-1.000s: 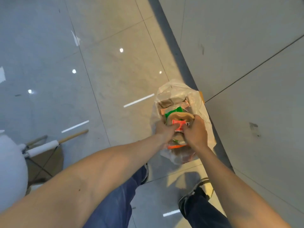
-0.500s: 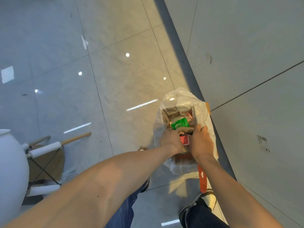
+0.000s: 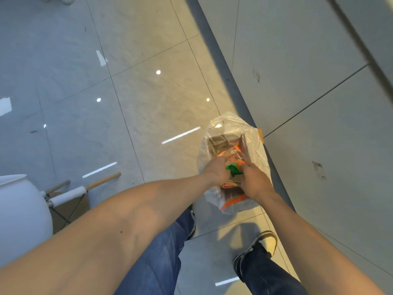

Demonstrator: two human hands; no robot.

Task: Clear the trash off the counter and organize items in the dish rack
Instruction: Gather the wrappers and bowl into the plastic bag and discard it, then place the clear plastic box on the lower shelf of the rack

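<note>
Head view, looking down at tiled floor (image 3: pixel 131 86) beside grey wall panels (image 3: pixel 319 60). Clear plastic trash bag (image 3: pixel 214 201) standing on floor against wall base, mouth open, stuffed with brown cardboard (image 3: pixel 219 139) and orange-edged packaging (image 3: pixel 232 201). Both arms reaching down into bag mouth. Left hand (image 3: pixel 215 172) with fingers curled, pressed onto green wrapper (image 3: pixel 234 170) at top of pile. Right hand (image 3: pixel 256 182) just beside, fingers curled over same wrapper and bag contents. Green wrapper pinched between the two hands — exact fingertip contact hidden by knuckles. White round chair (image 3: pixel 19 209) with wooden legs at left edge; jeans and one shoe (image 3: pixel 263 241) below.

Step in hand, by judgement: trash disposal — pushing wrappers down into bag, counter part apparently near done. Tabletop and dish rack not in view. Next move likely calls for letting go of wrapper, withdrawing both hands without dragging loose film back out, then turning toward dish rack.
</note>
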